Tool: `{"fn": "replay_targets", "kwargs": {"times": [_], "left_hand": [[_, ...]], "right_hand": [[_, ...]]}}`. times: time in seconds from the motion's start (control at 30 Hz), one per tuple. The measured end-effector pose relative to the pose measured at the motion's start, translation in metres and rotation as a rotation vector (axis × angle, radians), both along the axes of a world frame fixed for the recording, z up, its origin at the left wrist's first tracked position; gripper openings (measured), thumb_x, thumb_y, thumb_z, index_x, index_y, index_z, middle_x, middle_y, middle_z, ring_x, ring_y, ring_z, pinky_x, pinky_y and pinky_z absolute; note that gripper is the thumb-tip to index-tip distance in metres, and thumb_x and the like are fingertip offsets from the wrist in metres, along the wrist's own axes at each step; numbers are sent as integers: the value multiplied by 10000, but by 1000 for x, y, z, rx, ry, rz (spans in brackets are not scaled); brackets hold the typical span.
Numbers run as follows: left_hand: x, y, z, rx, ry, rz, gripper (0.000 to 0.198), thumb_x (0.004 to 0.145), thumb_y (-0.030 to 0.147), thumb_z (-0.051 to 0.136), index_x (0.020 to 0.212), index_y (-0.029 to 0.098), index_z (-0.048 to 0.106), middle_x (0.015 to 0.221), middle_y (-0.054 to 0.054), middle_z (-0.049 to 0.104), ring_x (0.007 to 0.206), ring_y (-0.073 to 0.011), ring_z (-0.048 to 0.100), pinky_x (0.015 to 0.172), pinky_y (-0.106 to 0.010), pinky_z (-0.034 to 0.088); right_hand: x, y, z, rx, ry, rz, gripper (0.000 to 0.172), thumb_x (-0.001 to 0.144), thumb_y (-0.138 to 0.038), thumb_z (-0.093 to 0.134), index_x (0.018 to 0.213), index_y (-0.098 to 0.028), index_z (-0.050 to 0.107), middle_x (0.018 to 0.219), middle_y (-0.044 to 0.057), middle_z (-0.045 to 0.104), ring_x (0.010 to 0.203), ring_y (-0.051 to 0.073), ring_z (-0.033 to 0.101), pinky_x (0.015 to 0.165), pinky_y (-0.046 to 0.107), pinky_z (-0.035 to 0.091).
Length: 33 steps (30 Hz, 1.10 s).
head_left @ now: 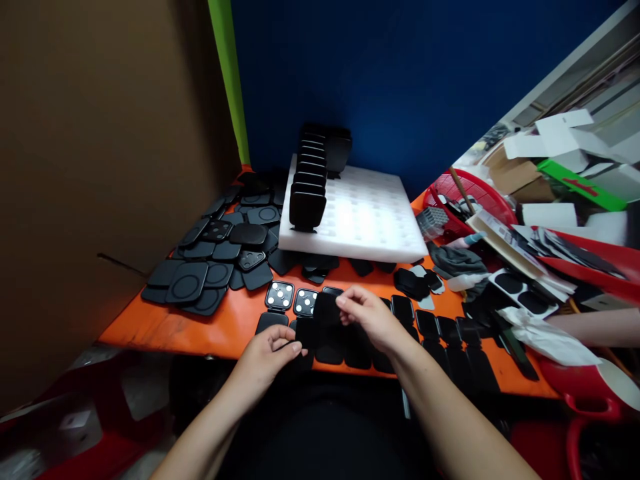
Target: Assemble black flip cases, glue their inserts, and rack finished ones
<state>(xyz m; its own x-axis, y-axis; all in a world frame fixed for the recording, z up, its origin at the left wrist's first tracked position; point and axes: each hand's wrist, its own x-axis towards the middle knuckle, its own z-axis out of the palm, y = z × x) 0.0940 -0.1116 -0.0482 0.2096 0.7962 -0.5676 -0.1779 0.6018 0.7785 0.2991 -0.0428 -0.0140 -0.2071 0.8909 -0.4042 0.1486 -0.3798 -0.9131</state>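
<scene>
A brown cardboard wall (100, 167) is seen at the far left, with a green strip (227, 80) running up beside it against a blue backdrop. An orange surface (235, 320) is spread below, and a heap of black square covers (215, 253) is piled on its left part. Just right of the heap, two open cases with white dots (293, 298) are laid side by side near the front edge.

The left hand (267, 357) is held at the front edge of the surface, its fingers curled and its fingertips set against a flat black piece (306, 333); whether that piece is gripped cannot be told. Just beside it, a black cover (327, 308) is pinched between thumb and fingers of the right hand (370, 320) and held slightly above the surface, right next to the open cases.

Behind the hands, a white foam tray (370, 220) is placed, with a row of black pieces (310, 180) stood upright on its left side. To the right, a line of black squares (450, 333) is laid out flat. A red basket (470, 197) and a white cloth (545, 337) are seen farther right, where another person's arm (595, 328) is stretched in from the edge.
</scene>
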Motion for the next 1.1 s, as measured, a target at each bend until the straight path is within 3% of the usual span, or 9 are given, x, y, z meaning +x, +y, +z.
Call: {"fn": "replay_targets", "kwargs": {"times": [0.07, 0.2, 0.3, 0.37, 0.43, 0.57, 0.87, 1.1], "left_hand": [[-2, -2, 4, 85, 97, -97, 221, 703, 336, 665, 807, 193, 531, 721, 6, 659, 813, -200, 666, 718, -273, 456], [4, 1, 13, 431, 355, -411, 91, 775, 298, 577, 785, 209, 594, 729, 6, 656, 723, -176, 613, 688, -280, 438], [12, 9, 13, 623, 414, -532, 64, 786, 265, 561, 784, 235, 617, 730, 29, 657, 665, -155, 590, 931, -365, 371], [17, 12, 8, 677, 422, -553, 65, 789, 250, 553, 779, 247, 618, 684, 45, 638, 600, -143, 567, 1064, -416, 224], [19, 13, 2, 689, 429, -551, 67, 789, 247, 551, 779, 255, 616, 653, 50, 616, 569, -143, 549, 1097, -435, 157], [19, 13, -4, 669, 445, -555, 70, 787, 245, 545, 793, 256, 614, 648, 48, 596, 588, -152, 553, 1098, -437, 165], [19, 14, -3, 655, 415, -525, 80, 766, 235, 553, 789, 258, 626, 642, 41, 603, 606, -167, 559, 1092, -438, 174], [20, 16, -1, 643, 424, -540, 64, 772, 243, 552, 783, 255, 613, 640, 44, 597, 583, -157, 538, 1092, -442, 169]], "right_hand": [[1, 6, -3, -13, 19, -28, 252, 720, -390, 647, 727, -181, 506, 591, -35, 539, 533, 99, 514, 547, 237, 412], [-10, 15, -16, 26, -21, 101, 200, 721, -336, 640, 761, -180, 521, 627, -29, 557, 567, 105, 523, 572, 238, 414], [-21, 20, -30, 76, -91, 176, 144, 739, -305, 603, 760, -176, 541, 642, -28, 551, 580, 107, 519, 586, 241, 420], [-25, 23, -37, 75, -128, 202, 117, 750, -286, 577, 748, -175, 540, 624, -31, 539, 566, 105, 512, 576, 237, 421], [-26, 24, -42, 70, -151, 208, 102, 759, -273, 558, 742, -175, 534, 610, -31, 533, 555, 104, 508, 565, 233, 423], [-26, 25, -43, 70, -184, 198, 86, 770, -258, 539, 746, -176, 527, 618, -28, 539, 546, 103, 510, 554, 230, 428], [-25, 23, -50, 160, -312, 172, 109, 777, -294, 535, 745, -191, 525, 608, -19, 565, 567, 125, 543, 551, 238, 423], [-27, 28, -55, 126, -342, 169, 112, 748, -274, 555, 691, -192, 505, 578, -14, 581, 537, 123, 559, 508, 223, 410]]}}
